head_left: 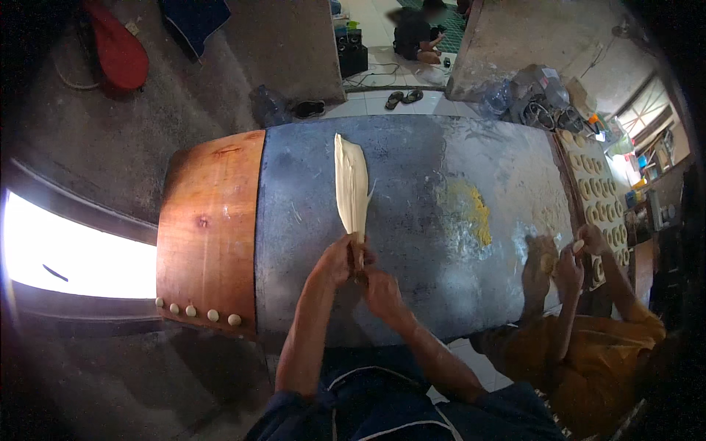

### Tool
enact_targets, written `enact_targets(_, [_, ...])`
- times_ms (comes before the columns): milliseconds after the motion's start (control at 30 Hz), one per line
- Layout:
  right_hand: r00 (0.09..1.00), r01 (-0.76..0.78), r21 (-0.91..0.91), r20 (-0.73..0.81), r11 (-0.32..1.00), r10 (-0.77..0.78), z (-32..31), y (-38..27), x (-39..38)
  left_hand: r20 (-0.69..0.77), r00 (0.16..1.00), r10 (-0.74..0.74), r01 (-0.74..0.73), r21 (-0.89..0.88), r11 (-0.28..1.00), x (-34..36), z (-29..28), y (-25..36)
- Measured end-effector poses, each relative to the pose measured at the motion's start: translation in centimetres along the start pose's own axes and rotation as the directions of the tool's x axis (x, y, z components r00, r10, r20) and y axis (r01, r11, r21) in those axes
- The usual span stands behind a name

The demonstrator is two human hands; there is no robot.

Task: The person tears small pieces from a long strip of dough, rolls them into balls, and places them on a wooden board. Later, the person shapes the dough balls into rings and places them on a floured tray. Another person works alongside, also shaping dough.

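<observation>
A long, pale strip of dough [351, 176] lies on the dark tabletop, broad and folded at its far end and narrowing toward me. My left hand [340, 259] is closed around the narrow near end. Just below and to the right, my right hand [382, 291] is curled shut, its fingertips at the tip of the dough; they partly hide what they pinch. Several small dough balls [213, 315] sit in a row along the near edge of the wooden board [208, 202] at the left.
At the right, a co-worker in a mustard top [588, 360] holds a small dough piece [578, 245] beside a board of dough rings [594, 213]. Yellow crumbs and flour [479, 213] mark the dark tabletop [412, 242]. Beyond it, a person [419, 37] sits past a doorway with sandals [404, 98].
</observation>
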State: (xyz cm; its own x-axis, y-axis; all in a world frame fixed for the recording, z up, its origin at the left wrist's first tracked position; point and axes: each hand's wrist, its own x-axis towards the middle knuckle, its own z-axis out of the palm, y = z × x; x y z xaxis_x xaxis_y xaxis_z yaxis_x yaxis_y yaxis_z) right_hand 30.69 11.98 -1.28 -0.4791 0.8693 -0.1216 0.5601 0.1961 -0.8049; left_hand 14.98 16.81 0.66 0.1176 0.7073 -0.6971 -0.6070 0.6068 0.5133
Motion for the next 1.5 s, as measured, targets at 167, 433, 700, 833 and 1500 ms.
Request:
enact_targets(167, [0.722,0.089,0.761,0.395,0.643,-0.568,-8.1,-4.9,-2.5,0.127,0.992,-0.025,0.057,-0.259,0.964,3.3,-3.1,-3.5])
enact_targets(433, [0.829,0.152,0.550,0.382,0.821,-0.409,2.5,-1.3,13.8,0.250,0.951,0.181,-0.231,0.966,-0.119,-6.9,-0.5,-3.0])
enact_targets(700, [0.969,0.215,-0.412,-0.024,0.885,-0.247,-0.4,5.1,-7.4,0.256,0.778,0.574,-0.313,0.950,0.000,-13.7,-18.7,-9.1])
enact_targets(833, [0.984,0.030,-0.526,-0.135,0.850,-0.118,-3.3,5.6,-1.8,0.171,0.503,0.847,0.054,0.972,-0.228,-4.9,-14.4,-1.6])
enact_targets(1500, [0.998,-0.021,-0.335,0.049,0.942,0.039,-4.5,4.4,0.3,0.101,0.458,0.883,-0.187,0.982,-0.016,-6.6,-14.2,-2.6])
